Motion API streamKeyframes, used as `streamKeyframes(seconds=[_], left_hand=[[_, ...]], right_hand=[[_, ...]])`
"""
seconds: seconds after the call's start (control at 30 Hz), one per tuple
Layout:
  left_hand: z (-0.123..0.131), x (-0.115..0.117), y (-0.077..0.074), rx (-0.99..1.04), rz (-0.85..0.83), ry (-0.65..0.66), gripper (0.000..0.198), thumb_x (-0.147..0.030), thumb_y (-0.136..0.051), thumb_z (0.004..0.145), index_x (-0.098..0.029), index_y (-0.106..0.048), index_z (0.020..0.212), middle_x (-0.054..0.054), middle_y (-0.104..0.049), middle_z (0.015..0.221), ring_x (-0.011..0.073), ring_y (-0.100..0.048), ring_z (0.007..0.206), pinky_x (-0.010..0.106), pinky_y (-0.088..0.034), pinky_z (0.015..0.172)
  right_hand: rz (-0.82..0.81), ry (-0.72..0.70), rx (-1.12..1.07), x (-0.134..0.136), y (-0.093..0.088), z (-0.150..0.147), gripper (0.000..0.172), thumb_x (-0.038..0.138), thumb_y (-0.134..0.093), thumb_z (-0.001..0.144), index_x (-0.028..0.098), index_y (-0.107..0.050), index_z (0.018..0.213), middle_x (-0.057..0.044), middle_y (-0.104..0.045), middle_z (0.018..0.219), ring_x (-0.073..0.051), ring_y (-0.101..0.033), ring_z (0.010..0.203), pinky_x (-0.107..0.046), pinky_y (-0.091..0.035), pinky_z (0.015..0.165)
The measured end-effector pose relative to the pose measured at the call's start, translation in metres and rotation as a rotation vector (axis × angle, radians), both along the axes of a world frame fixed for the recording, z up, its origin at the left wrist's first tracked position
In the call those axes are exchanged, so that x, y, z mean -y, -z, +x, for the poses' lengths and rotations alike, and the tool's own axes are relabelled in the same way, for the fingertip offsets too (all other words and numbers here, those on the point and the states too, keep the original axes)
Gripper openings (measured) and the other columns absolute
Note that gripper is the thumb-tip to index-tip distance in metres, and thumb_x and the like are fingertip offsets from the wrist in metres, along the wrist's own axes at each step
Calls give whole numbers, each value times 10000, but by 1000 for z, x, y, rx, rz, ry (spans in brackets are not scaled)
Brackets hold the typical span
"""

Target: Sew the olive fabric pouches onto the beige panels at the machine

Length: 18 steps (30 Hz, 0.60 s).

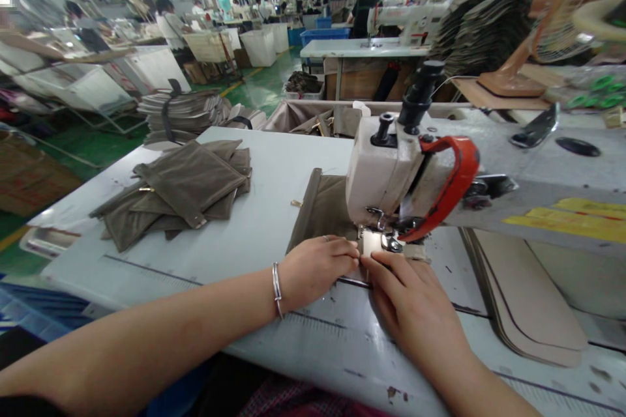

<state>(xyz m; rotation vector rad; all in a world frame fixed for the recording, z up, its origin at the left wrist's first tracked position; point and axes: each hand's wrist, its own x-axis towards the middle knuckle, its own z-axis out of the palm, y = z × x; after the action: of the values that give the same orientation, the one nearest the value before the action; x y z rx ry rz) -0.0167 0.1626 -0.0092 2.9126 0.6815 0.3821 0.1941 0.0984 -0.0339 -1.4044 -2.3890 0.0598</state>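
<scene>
A brown fabric panel point(327, 202) with a zipper along its left side lies under the head of a sewing machine point(379, 169). My left hand point(320, 267), a silver bangle at its wrist, has its fingers closed on the panel's near edge, just left of the presser foot. Fingers bent together, my right hand point(411, 287) grips the same edge from the right, its fingertips close to the lit needle area. The two hands nearly meet there. What lies beneath the fingers is hidden.
A pile of similar brown zippered panels point(195, 176) lies on the left of the white table point(274, 221). Flat beige pieces point(528, 293) are stacked at right. A red lever point(457, 176) curves down beside the needle. Behind the table stands a fabric-lined bin point(293, 116).
</scene>
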Motion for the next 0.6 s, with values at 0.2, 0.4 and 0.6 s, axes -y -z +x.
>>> streamKeyframes(seconds=[0.2,0.4,0.6], left_hand=[[5,-13,-1,12,-10,-32,200,-199,-438,973,-128,-611,1043,55,-620,1106,164,-568,1064,310,-455,997],[9,-25,2,27,-47,-100,176,-179,-457,959,-143,-628,973,41,-629,1033,161,-571,1012,303,-462,963],[12,-34,11,37,-28,-156,168,-177,-483,940,-160,-643,988,39,-641,1093,175,-561,1074,318,-442,999]], right_hand=[[3,22,4,-2,0,-1,394,189,-490,924,202,-499,1319,-75,-543,1258,-294,-489,1053,-460,-404,885],[13,45,30,-4,-1,-4,445,201,-481,920,175,-464,1363,-83,-501,1333,-299,-485,1069,-468,-400,901],[34,68,49,-7,-1,-5,464,215,-471,926,165,-443,1386,-83,-491,1363,-298,-498,1071,-465,-410,890]])
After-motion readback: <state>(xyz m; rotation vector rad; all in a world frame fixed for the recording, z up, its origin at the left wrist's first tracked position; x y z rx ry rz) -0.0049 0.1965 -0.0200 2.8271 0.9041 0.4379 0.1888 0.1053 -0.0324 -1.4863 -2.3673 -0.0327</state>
